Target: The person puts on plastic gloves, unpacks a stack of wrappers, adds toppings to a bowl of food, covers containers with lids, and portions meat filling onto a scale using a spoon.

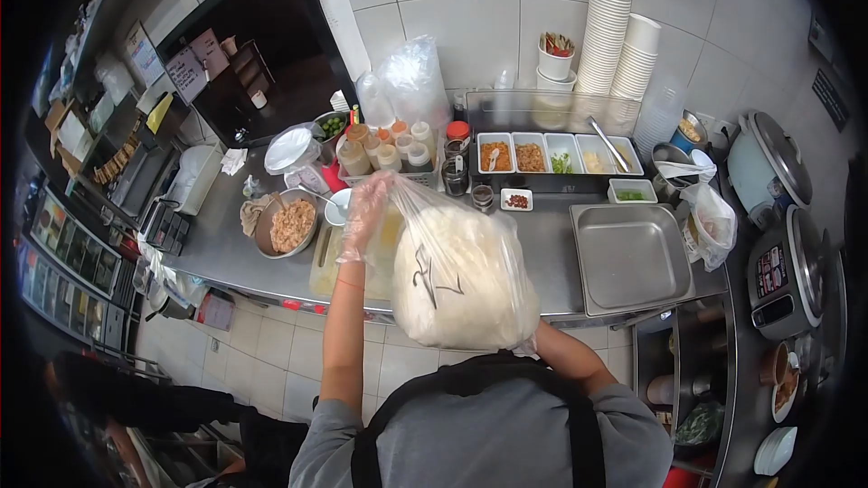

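Bulky plastic bag (463, 276) aloft at the near edge of the counter (210, 248), its neck gripped by the fingers of the left hand (365, 217); right hand (528, 344) mostly hidden, closure I cannot tell; I judge overloaded thin film could tear.

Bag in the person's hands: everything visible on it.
The bag is clear, thin, plastic-looking, wrinkled and bulging with a whitish mass I can't identify. Dark handwritten strokes mark its left side. It's held up in front of the counter; the gloved left hand grips its gathered neck at upper left. The right forearm reaches its lower right; that hand is mostly hidden.
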`<state>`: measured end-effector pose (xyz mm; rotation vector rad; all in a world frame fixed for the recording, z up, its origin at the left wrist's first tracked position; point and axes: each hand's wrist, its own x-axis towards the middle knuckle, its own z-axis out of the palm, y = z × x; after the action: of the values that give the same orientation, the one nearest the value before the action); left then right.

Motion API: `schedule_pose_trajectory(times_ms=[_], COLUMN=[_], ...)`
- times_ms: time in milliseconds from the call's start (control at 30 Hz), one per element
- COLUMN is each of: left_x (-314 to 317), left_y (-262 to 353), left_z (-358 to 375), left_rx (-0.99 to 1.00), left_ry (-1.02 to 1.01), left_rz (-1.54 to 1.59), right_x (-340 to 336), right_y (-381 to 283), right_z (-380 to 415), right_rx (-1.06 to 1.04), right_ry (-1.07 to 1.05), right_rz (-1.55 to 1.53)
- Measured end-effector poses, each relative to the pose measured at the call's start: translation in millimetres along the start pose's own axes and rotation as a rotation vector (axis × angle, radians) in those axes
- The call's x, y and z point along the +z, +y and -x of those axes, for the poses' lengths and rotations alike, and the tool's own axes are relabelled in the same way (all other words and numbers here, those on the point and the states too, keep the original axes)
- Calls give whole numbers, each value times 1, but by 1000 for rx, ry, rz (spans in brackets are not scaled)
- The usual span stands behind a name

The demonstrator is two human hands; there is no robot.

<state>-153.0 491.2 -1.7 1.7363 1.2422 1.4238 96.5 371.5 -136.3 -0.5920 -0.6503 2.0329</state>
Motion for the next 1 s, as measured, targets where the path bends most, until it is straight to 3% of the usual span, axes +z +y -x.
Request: schedule_pose_trajectory(times_ms=[100,200,267,333,533,633,833,933,1000], left_x=[-7,-4,0,15,23,17,10,9,16], left_y=[-25,-65,-53,2,-8,-97,-43,-35,-44], left_z=[12,38,58,74,82,85,72,65,67], left_rx=[-395,-468,-481,-459,-460,437,-78,-206,-84], left_ry=[-125,-435,-481,-360,-258,-98,42,62,102], left_rz=[90,307,320,206,205,-346,-133,-197,-141], right_x=[-2,-5,-7,-10,-14,-12,-10,-8,-7], right_y=[-7,-15,-19,-23,-26,-24,-22,-22,-21], right_z=[3,4,5,6,10,7,4,1,1], right_rx=[-11,-28,-45,-56,-65,-58,-54,-52,-47], right_ry=[12,23,36,46,67,66,69,68,65], right_rz=[1,7,6,9,7,13,19,26,28])
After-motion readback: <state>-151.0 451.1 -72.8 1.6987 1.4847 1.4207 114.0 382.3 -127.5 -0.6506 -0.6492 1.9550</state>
